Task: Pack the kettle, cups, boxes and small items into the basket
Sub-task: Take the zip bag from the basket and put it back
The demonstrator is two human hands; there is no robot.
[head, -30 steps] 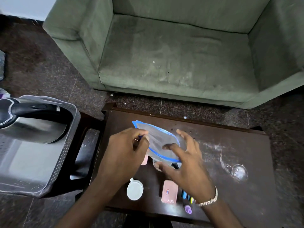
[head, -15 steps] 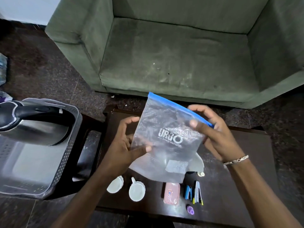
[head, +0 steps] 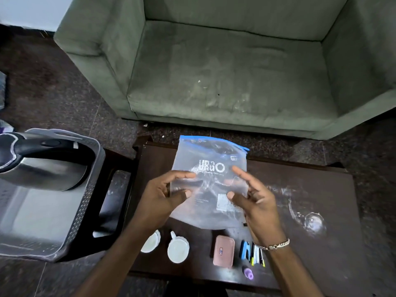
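Note:
A clear zip bag [head: 211,168] with a blue seal strip is held upright over the dark table [head: 310,243]. My left hand [head: 162,196] pinches its left edge and my right hand [head: 255,200] grips its right side. Along the table's near edge lie two white cups [head: 177,249], a pink box [head: 224,250], a blue item [head: 245,250], some pens [head: 258,257] and a small purple item [head: 248,273]. The steel kettle [head: 40,166] with a black handle sits in the grey basket [head: 83,211] at the left.
A green sofa [head: 225,71] stands beyond the table. The basket rests on a dark stool [head: 115,189] beside the table. A clear glass lid or dish [head: 314,221] lies on the table's right part. Dark speckled floor surrounds everything.
The bag was lifted off the table and turned upright with its print facing me. Both hands have shifted down from the seal strip to the bag's sides.

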